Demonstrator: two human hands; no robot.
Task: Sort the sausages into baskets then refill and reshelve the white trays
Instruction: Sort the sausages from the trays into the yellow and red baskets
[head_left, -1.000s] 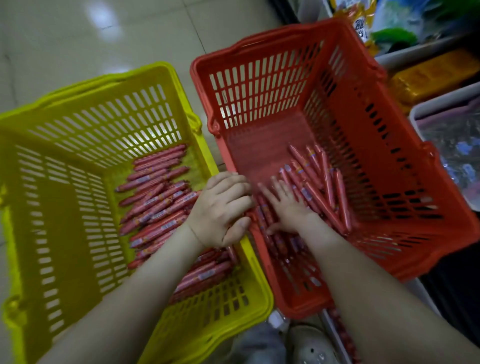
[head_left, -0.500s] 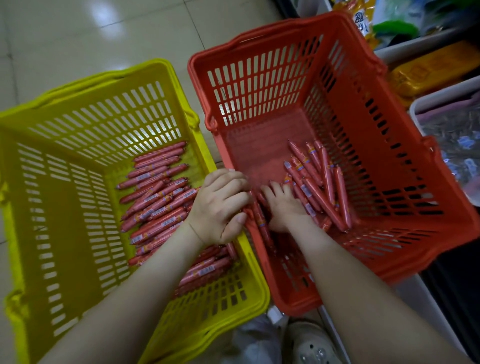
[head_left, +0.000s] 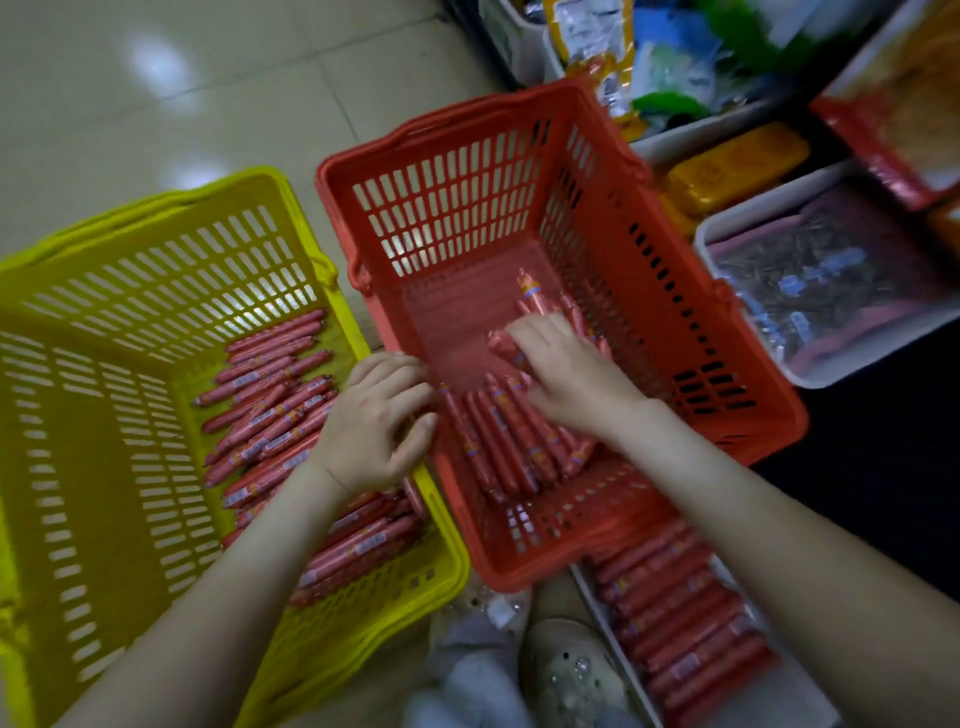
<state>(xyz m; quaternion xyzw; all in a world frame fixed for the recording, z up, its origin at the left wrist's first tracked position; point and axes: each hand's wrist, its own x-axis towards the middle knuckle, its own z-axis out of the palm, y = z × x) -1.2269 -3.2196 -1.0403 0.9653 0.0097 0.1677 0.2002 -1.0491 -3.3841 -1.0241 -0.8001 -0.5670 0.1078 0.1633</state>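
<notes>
The right hand (head_left: 566, 379) has reached deeper into the red slatted plastic basket (head_left: 675, 332), fingers released flat on its pink wrapped sausages (head_left: 498, 441). The left hand (head_left: 374, 426) stays curled on the rim, grip unclear.

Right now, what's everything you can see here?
yellow basket: one, yellow, floor, left
red basket: one, red, beside it, right
sausages in yellow basket: many, pinkish red, on its bottom
sausages in red basket: fewer, pinkish red, under the right hand
white tray: one, white, near right
sausages in tray: many, pinkish red, in rows
white bin: one, white, far right, holding packets
orange pack: one, orange, beside that bin
shoe: one, pale, bottom edge
left hand: one, fingers curled, over the rims where baskets meet
right hand: one, fingers straight, on the red basket's sausages
</notes>
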